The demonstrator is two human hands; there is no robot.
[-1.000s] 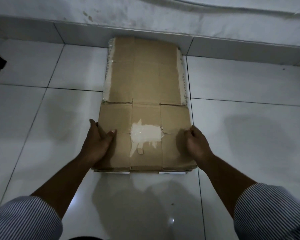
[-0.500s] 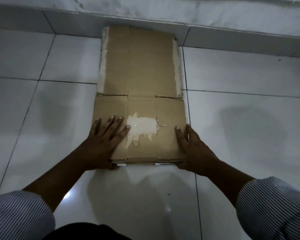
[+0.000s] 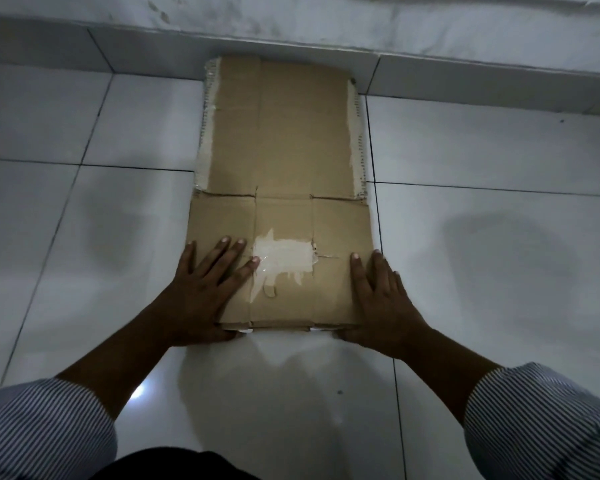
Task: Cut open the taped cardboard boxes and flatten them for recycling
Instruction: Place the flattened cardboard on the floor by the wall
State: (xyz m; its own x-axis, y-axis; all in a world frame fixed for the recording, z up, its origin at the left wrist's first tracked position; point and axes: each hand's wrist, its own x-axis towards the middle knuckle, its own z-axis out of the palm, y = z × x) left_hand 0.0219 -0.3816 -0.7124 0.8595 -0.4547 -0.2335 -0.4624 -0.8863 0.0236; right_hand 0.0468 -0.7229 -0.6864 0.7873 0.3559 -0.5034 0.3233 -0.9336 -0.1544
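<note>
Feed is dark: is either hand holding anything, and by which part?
Nothing gripped: left hand and right hand press flat on the flattened cardboard box, at its near corners.

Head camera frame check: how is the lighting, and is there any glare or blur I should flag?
Head view: dim, cool light, darker toward the corners; a small glare spot on the glossy floor tile near the left sleeve, plus sheen on the tape patch. Also in the head view, the flattened cardboard box, left hand and right hand look acceptably sharp, with no motion blur evident.
</note>
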